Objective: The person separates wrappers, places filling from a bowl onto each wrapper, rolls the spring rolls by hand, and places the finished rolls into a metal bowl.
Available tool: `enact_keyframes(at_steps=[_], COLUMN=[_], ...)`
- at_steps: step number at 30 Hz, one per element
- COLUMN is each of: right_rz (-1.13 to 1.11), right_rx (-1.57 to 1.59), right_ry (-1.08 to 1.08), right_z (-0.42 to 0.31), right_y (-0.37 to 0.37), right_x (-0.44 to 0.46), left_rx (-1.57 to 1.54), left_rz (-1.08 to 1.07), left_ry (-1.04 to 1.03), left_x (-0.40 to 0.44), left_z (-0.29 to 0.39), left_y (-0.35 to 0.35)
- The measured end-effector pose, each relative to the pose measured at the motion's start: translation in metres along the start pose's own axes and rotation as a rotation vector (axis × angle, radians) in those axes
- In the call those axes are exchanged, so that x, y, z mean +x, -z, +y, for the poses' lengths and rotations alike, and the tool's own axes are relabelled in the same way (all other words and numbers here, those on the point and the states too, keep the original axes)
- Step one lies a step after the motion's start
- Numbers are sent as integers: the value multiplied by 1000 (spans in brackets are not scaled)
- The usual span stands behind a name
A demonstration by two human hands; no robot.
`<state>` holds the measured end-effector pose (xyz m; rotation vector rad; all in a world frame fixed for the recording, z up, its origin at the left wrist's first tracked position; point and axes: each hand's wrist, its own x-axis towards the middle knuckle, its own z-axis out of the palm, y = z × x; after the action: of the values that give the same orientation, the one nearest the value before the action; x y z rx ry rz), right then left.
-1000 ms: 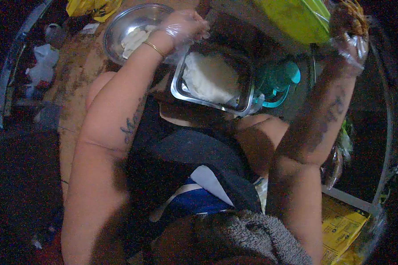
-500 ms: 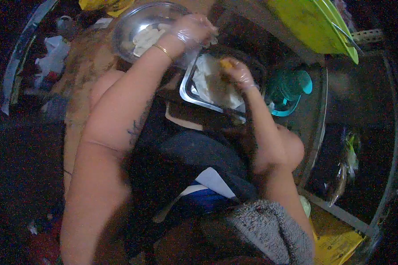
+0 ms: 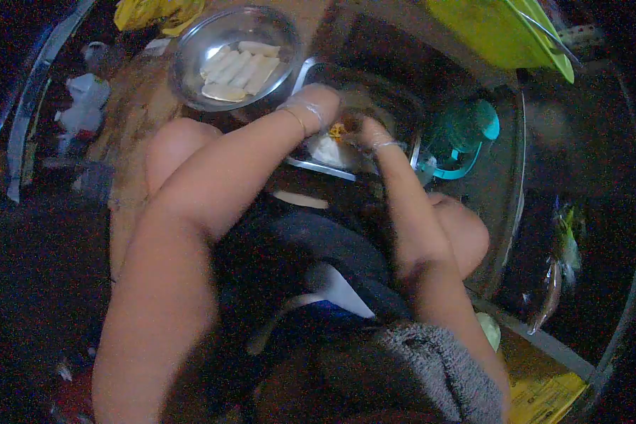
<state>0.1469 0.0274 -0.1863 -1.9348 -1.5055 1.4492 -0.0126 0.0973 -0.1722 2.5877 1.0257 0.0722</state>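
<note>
My left hand (image 3: 319, 106), in a clear plastic glove, is over the left part of a rectangular metal tray (image 3: 321, 168), its fingers mostly hidden. Beside it my right hand (image 3: 366, 133), also gloved, has its fingers closed on orange shredded filling (image 3: 337, 132). The filling lies over a white sheet (image 3: 328, 150) in the tray. Up and to the left, a round metal bowl (image 3: 191, 88) holds several pale rolls (image 3: 242, 71).
A teal mug (image 3: 466, 134) stands right of the tray. At the upper right is a green basin (image 3: 505, 35). Yellow packaging (image 3: 548, 389) lies at the lower right, and a plastic-wrapped vegetable (image 3: 565, 240) lies at the right.
My right hand came down from the green basin to the tray with orange filling. My left hand moved down and right from beside the bowl to the tray, uncovering the rolls.
</note>
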Motion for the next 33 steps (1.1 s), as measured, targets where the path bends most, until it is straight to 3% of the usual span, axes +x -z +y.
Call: enact_keyframes(at_steps=[2,4,7,8,11,14,15,16,18,19,21,22,23,26,27,28,31,33], right_rz=[37,99,104,299,126,62,159,254,440,593,856,1113,1277,1281,1127,991,577,452], right_rx=[-152,-352,-439,-21,-757,-500,-464,-427,-235,-306,-328,-412,-966,-1432,-1030,-907,-884,-891], right_ry=[12,48,-38,-45,159,-15,77,168,414,559,730,846,1048,890,848,734,366,245], right_z=[22,63,57,89,54,37,20,-10,-69,-109,-156,-187,-218,-284,-305,-311,-303,-298], right_y=[7,-1,-2,-10,22,51,63,78,99,106,132,139,158,190,190,191,210,209], right_x=[10,37,26,41,2,0,-13,-35,-83,-117,-148,-165,-183,-205,-191,-175,-117,-91], left_rx=[38,59,116,126,69,107,142,88,156,185,101,58,41,-2,-13,-25,2,-25], left_rz=[87,-9,-227,-264,-308,-178,-110,-247,-280,-292,-147,-75,-28,102,127,151,140,111], left_ry=[-60,3,83,73,87,-4,-56,61,29,13,39,52,21,-28,-20,-11,-83,-52], left_x=[8,-5,-4,-1,9,18,19,0,1,1,-13,-21,-31,-62,-70,-77,-94,-114], left_z=[6,35,59,62,62,35,27,51,44,39,31,27,19,-1,-4,-8,-32,-48], left_y=[-24,-7,5,1,-8,-30,-36,25,52,63,92,103,109,128,135,143,151,154])
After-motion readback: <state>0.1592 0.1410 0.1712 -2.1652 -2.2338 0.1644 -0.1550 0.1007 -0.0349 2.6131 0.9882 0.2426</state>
